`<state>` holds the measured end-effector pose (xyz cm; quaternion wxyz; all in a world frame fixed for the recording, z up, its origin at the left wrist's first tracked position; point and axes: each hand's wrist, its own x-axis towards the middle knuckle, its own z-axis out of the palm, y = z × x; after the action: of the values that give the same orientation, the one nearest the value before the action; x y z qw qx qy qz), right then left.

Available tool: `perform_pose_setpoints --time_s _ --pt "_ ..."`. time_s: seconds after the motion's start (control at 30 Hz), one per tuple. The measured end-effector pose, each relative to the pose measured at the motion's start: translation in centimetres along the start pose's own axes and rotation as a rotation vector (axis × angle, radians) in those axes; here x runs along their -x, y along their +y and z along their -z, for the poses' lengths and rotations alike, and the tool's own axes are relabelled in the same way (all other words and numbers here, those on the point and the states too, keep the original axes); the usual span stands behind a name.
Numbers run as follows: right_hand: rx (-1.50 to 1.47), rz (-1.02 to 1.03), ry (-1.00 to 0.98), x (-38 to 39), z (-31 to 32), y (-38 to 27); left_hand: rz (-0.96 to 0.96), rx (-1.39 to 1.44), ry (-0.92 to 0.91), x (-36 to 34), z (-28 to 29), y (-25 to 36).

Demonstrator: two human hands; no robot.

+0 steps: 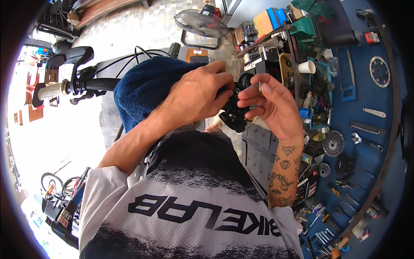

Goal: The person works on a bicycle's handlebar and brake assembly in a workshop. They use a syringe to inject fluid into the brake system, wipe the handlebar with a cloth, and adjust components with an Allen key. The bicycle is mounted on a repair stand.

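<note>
A dark blue towel (144,84) is draped over the middle of a bicycle handlebar (101,83). Across the towel reaches my left hand (200,93), its fingers curled closed at a cluster of black bike parts (236,116); whatever they grip is hidden behind the knuckles. Just right of it, my right hand (276,101) pinches a small silvery metal piece (260,86) between thumb and index finger, too small to name surely. The other right fingers are bent beside the black parts. On the bar's left end sit a tan grip (52,90) and a black brake lever (71,56).
A floor fan (202,23) stands ahead on the tiles. At my right are a cluttered workbench with a white cup (306,67) and a blue tool board (362,108) with an adjustable wrench (366,141) and a cassette (333,143). Bicycles (62,185) stand lower left.
</note>
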<state>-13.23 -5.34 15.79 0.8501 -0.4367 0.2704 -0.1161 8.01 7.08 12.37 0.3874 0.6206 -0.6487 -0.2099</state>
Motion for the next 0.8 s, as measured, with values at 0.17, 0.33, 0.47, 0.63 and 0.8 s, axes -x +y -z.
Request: perform_pose_setpoints --time_s 0.17,0.33,0.47,0.63,0.8 --pt "0.145 0.027 0.076 -0.1 -0.7 0.0 0.041 0.087 -0.020 -0.6 -0.5 -0.1" --pt "0.305 0.085 0.208 -0.6 -1.7 0.1 0.039 0.047 -0.019 -0.3 -0.7 0.0" --pt "0.375 0.090 0.299 -0.6 -2.5 0.1 -0.072 0.066 0.001 1.2 -0.3 0.1" --pt "0.403 0.016 0.320 -0.1 -3.3 -0.1 -0.083 0.111 -0.029 2.3 -0.1 0.5" --pt "0.428 -0.026 0.322 0.2 -3.3 -0.1 -0.094 0.078 -0.094 2.3 0.2 0.8"
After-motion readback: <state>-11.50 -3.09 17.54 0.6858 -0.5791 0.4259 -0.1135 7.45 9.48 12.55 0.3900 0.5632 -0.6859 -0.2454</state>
